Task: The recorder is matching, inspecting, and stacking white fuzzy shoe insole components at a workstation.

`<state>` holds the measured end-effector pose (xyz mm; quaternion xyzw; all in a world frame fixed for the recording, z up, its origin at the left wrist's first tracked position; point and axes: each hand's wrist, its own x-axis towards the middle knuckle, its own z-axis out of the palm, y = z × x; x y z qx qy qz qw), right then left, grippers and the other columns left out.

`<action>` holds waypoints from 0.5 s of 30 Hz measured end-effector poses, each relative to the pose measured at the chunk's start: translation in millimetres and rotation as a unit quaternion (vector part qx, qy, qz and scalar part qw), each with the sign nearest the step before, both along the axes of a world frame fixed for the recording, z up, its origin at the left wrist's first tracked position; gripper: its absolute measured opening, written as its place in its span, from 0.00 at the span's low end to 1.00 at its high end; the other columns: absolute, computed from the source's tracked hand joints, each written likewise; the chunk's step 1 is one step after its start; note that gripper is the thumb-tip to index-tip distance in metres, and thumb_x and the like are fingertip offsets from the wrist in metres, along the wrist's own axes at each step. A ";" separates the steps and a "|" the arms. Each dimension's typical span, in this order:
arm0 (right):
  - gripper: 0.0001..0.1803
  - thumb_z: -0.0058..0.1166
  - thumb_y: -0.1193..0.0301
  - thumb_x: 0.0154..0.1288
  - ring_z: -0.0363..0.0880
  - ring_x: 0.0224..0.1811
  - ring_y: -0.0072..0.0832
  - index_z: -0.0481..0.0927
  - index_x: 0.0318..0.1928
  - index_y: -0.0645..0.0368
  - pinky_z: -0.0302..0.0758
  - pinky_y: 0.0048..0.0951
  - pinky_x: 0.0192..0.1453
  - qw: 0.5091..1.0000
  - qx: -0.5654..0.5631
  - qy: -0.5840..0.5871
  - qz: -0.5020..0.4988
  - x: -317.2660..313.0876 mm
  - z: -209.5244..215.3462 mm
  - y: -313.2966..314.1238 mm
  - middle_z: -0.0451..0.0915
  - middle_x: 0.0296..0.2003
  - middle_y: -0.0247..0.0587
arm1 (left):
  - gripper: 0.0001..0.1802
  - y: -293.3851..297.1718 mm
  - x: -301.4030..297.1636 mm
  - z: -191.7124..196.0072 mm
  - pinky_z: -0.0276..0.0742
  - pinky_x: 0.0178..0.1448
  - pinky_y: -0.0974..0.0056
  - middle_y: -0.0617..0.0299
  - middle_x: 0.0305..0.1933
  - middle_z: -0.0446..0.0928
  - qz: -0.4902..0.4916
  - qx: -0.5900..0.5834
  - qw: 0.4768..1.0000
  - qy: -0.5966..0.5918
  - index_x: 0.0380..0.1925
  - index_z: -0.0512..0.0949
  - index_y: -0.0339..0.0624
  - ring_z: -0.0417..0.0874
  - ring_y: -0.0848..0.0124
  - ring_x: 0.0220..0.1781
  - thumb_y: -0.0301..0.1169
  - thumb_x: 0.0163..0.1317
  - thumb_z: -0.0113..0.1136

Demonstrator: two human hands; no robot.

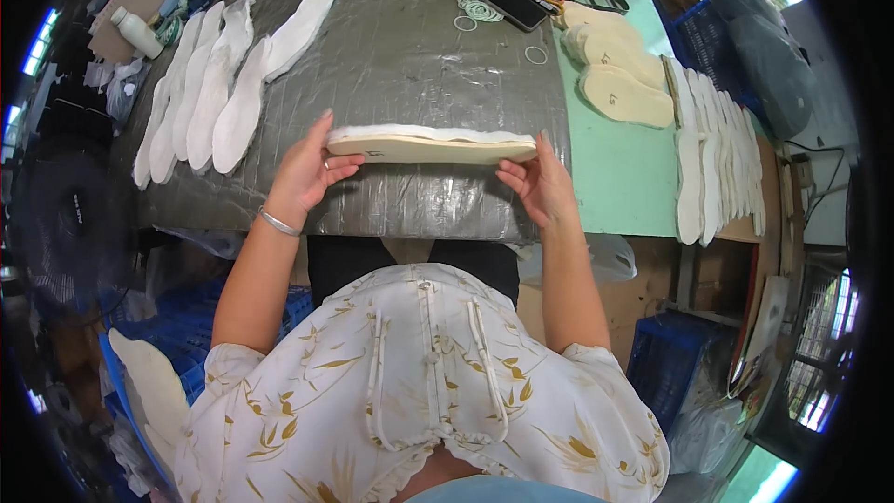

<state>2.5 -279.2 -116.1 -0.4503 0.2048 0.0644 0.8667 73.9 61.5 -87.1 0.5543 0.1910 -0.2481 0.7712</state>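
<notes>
Pale blue material [512, 490] lies closest to us at the lower edge, then our leaf-patterned blouse [433, 354]. Beyond it, a layered insole [438, 151], cream below with fluffy white along its top, spans our two hands over the near part of the dark table [419, 74]. Left hand [310, 168]: fingers partly curled, gripping one end. Right hand [542, 183]: likewise bent around the opposite end. Leftward we note white insoles [237, 121]; rightward, cream insoles [626, 98] on a green surface [610, 177]; farther off, a phone [507, 2].
</notes>
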 end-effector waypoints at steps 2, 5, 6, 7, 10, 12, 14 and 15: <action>0.26 0.48 0.52 0.74 0.83 0.36 0.30 0.73 0.50 0.66 0.85 0.30 0.39 0.999 -0.014 0.037 -0.008 0.1 -3.9 4.8 0.79 0.41 0.47 | 0.28 0.5 -3.5 -9.6 0.86 0.36 0.71 0.52 0.43 0.82 -0.011 0.007 1.000 -0.013 0.50 0.74 0.30 0.87 0.66 0.38 0.49 0.70 0.55; 0.24 0.48 0.53 0.74 0.80 0.37 0.27 0.77 0.51 0.64 0.81 0.28 0.40 0.974 -0.217 0.065 -0.024 -4.1 -1.1 3.8 0.79 0.43 0.43 | 0.27 0.6 -8.0 -19.5 0.85 0.36 0.71 0.53 0.43 0.82 -0.021 0.028 0.998 -0.049 0.50 0.74 0.32 0.87 0.69 0.37 0.48 0.70 0.56; 0.22 0.50 0.56 0.74 0.80 0.39 0.27 0.79 0.50 0.63 0.79 0.28 0.42 0.948 -0.311 0.059 -0.031 -5.0 -2.2 0.2 0.79 0.44 0.41 | 0.25 -1.3 -8.9 -20.8 0.84 0.36 0.72 0.54 0.42 0.82 -0.024 0.042 0.996 -0.072 0.50 0.74 0.33 0.87 0.70 0.36 0.48 0.70 0.56; 0.18 0.52 0.60 0.73 0.79 0.41 0.28 0.80 0.50 0.63 0.78 0.29 0.45 0.888 -0.452 -0.049 -0.068 -6.5 -4.9 -0.4 0.79 0.45 0.41 | 0.23 -2.7 -9.9 -20.9 0.83 0.37 0.72 0.55 0.41 0.82 -0.025 0.043 0.996 -0.079 0.48 0.75 0.34 0.86 0.71 0.36 0.45 0.71 0.56; 0.12 0.64 0.75 0.58 0.78 0.46 0.39 0.83 0.44 0.61 0.73 0.36 0.52 0.701 -0.647 -0.278 -0.111 -4.1 14.7 19.6 0.80 0.45 0.46 | 0.21 -5.8 -16.2 -20.6 0.83 0.38 0.72 0.56 0.41 0.82 -0.026 0.058 0.991 -0.120 0.48 0.76 0.35 0.86 0.71 0.37 0.44 0.71 0.56; 0.13 0.67 0.75 0.55 0.78 0.46 0.39 0.84 0.42 0.59 0.72 0.36 0.52 0.679 -0.648 -0.343 -0.050 -0.7 33.5 46.9 0.81 0.44 0.42 | 0.20 -3.6 -18.5 -20.8 0.83 0.39 0.71 0.56 0.42 0.83 -0.028 0.058 0.990 -0.127 0.48 0.77 0.36 0.86 0.71 0.37 0.44 0.71 0.56; 0.14 0.68 0.74 0.52 0.77 0.46 0.38 0.84 0.41 0.57 0.71 0.37 0.51 0.647 -0.652 -0.396 0.001 3.8 41.1 73.1 0.81 0.42 0.38 | 0.20 -7.6 -20.4 -17.7 0.83 0.39 0.71 0.55 0.42 0.83 -0.022 0.066 0.988 -0.140 0.48 0.77 0.36 0.86 0.70 0.37 0.43 0.72 0.55; 0.13 0.69 0.73 0.52 0.77 0.45 0.38 0.84 0.41 0.57 0.70 0.37 0.52 0.643 -0.644 -0.414 0.016 7.9 40.1 84.8 0.81 0.41 0.37 | 0.19 -7.7 -21.2 -17.5 0.83 0.39 0.71 0.55 0.42 0.83 -0.019 0.061 0.988 -0.137 0.47 0.77 0.35 0.86 0.70 0.37 0.43 0.72 0.55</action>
